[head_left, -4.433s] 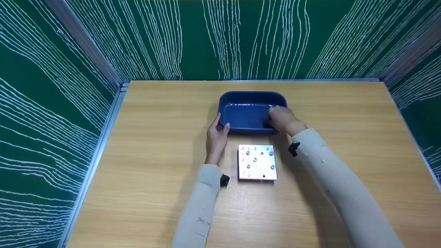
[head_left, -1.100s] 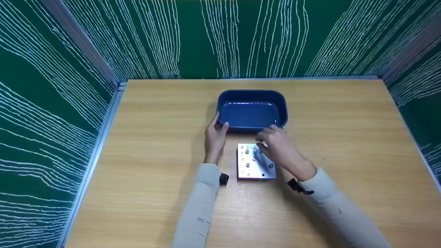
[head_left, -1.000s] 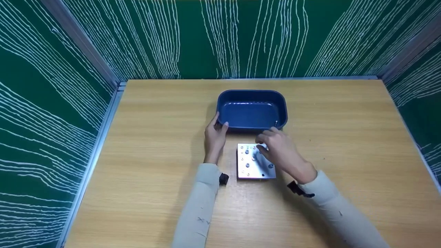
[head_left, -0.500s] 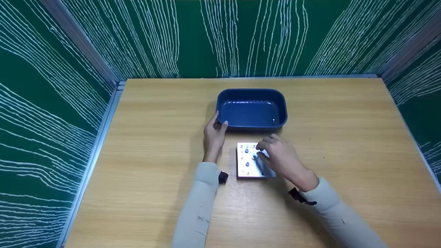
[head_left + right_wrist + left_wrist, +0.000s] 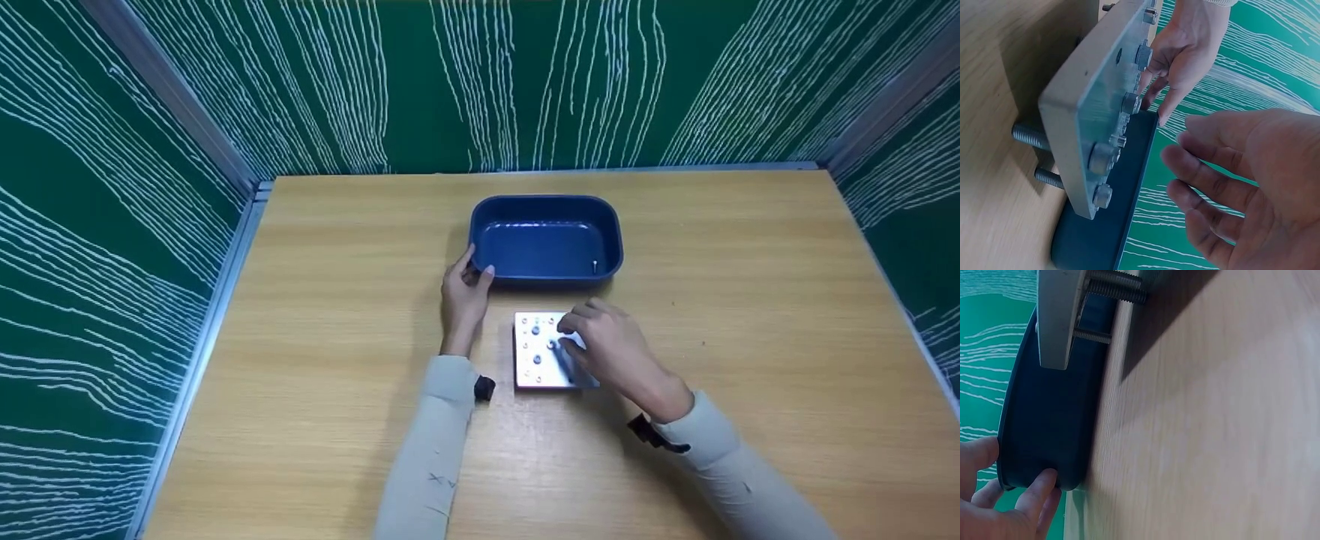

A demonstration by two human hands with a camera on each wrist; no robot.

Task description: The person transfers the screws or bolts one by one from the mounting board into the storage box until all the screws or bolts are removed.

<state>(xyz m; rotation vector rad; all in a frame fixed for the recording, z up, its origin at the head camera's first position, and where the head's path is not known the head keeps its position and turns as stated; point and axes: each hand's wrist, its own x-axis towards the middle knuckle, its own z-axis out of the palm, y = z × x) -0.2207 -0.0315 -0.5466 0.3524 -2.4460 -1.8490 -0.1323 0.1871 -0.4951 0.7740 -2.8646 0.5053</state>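
Observation:
My left hand (image 5: pixel 463 300) grips the front left corner of a blue tray (image 5: pixel 544 282), thumb and fingers against its outer wall. A small bolt (image 5: pixel 595 266) is inside the tray near its front right corner. In front of the tray a square metal plate (image 5: pixel 529 367) carries several bolts, whose heads (image 5: pixel 1103 157) show on its face in the right wrist view. Threaded bolt ends (image 5: pixel 1117 291) stick out beneath it, holding it above the table. Over the plate's right part my right hand (image 5: pixel 611 349) hovers with loosely bent fingers and nothing between them.
The wooden table (image 5: pixel 337 337) is bordered by metal rails and green panels (image 5: pixel 420 90) with white streaks at the back and sides. Black straps with small devices (image 5: pixel 484 388) sit at both wrists.
My right hand has left the inside of the tray and come back over the plate, then drifted slightly nearer me. The bolt in the tray now shows fully. My left hand keeps its grip.

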